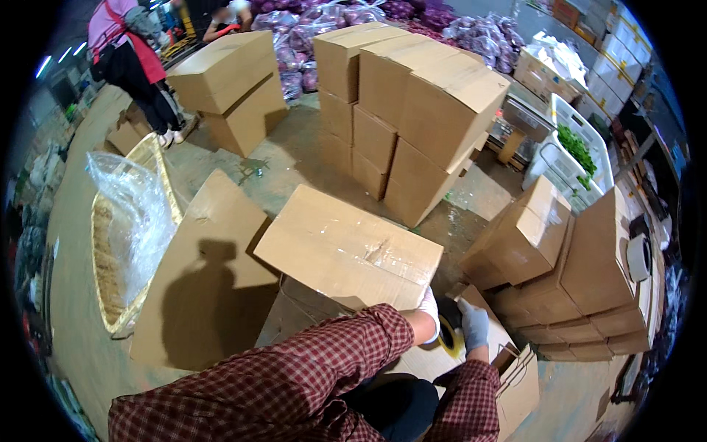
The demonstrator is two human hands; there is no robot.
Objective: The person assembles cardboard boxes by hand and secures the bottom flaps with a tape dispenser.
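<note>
A closed brown carton (353,247) lies before me, with clear tape along its top. My left hand (428,315), in a white glove, rests against the carton's right end with its fingers stretched along the edge. Just right of it, my right hand (476,324) wears a greyish glove and is closed on a roll of yellowish clear tape (451,339). A dark part shows above the roll between my hands; I cannot make out whether it belongs to a dispenser. Beneath my hands lies more cardboard (420,362).
Flattened cardboard (199,287) leans at left beside a long basket (99,250) holding clear plastic. Stacked cartons (398,96) stand ahead, others (589,265) at right. A white crate (567,110) holds greens. Bagged purple produce (294,37) and two people (125,44) are farther back.
</note>
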